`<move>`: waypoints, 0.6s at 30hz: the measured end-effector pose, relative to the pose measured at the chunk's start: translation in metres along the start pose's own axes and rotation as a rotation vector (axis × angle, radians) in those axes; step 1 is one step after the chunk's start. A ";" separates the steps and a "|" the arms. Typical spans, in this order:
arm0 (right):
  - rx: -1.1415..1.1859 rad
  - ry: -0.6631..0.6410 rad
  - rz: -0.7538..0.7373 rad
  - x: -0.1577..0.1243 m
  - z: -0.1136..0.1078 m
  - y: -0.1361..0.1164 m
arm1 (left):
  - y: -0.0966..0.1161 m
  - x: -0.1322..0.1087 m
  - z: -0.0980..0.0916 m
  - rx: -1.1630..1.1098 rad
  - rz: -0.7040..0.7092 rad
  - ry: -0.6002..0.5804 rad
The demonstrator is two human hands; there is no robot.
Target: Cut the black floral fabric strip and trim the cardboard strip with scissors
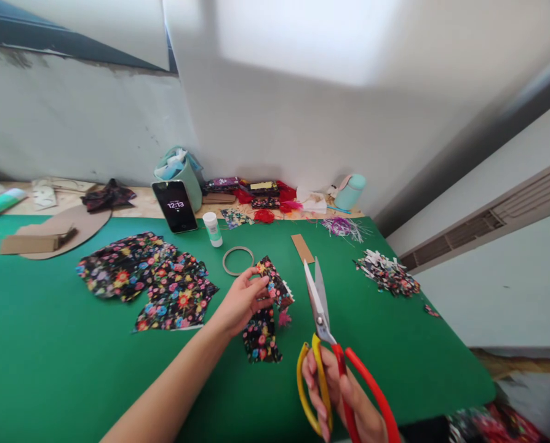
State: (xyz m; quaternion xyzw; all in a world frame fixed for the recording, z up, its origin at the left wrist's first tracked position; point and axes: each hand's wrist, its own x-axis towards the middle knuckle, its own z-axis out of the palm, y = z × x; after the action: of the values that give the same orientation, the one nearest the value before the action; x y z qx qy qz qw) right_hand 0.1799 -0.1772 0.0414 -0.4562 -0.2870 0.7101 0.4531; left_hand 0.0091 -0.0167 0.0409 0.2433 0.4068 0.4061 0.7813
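My left hand (243, 301) pinches a small black floral fabric piece (277, 286) with a jagged white-edged side, held over the green mat. Under that hand shows another floral strip (261, 341); whether the two are joined, I cannot tell. A bit of pink fringe (284, 317) shows just beside them. My right hand (344, 394) grips large scissors (321, 314) by their yellow and red handles. The blades point away from me, slightly parted, with no cloth between them. Larger floral cloth pieces (178, 292) lie flat to the left.
A grey ring (238, 261), a glue stick (213, 229) and a propped phone (175, 206) stand or lie beyond my left hand. Ahead is a cardboard strip (301, 248). Fabric clippings (388, 272) are heaped on the right of the green mat (418, 357).
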 end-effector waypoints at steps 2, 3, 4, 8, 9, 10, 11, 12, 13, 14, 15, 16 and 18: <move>-0.009 0.037 0.071 0.003 0.005 -0.002 | 0.001 0.001 0.000 -0.044 -0.027 0.023; -0.013 0.060 0.094 0.005 0.007 -0.002 | 0.001 0.001 0.000 -0.065 -0.026 0.040; -0.017 0.073 0.108 0.007 0.008 -0.002 | 0.001 0.002 0.001 -0.083 -0.016 0.058; -0.032 0.116 0.133 0.009 0.009 0.003 | 0.002 0.005 0.001 -0.107 -0.004 0.076; -0.037 0.125 0.138 0.008 0.009 0.004 | 0.002 0.005 0.000 -0.103 -0.021 0.061; -0.042 0.134 0.144 0.007 0.010 0.004 | 0.001 0.005 0.000 -0.100 -0.032 0.053; -0.046 0.141 0.148 0.006 0.010 0.005 | 0.001 0.005 -0.001 -0.099 -0.033 0.052; -0.049 0.145 0.152 0.005 0.010 0.005 | 0.001 0.005 -0.001 -0.099 -0.021 0.057; -0.052 0.146 0.158 0.006 0.010 0.006 | 0.000 0.005 -0.001 -0.098 -0.003 0.067; -0.056 0.145 0.168 0.006 0.010 0.006 | 0.000 0.005 -0.001 -0.094 0.019 0.077; -0.063 0.141 0.187 0.008 0.010 0.006 | -0.001 0.005 -0.002 -0.084 0.040 0.083; -0.075 0.138 0.212 0.010 0.010 0.007 | -0.001 0.005 -0.002 -0.067 0.058 0.079; -0.099 0.136 0.260 0.014 0.011 0.008 | -0.003 0.006 -0.002 -0.022 0.089 0.050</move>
State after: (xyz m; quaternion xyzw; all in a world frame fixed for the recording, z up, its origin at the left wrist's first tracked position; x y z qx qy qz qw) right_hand 0.1648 -0.1678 0.0343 -0.5584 -0.2289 0.7152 0.3524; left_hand 0.0105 -0.0134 0.0355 0.2424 0.4104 0.4509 0.7546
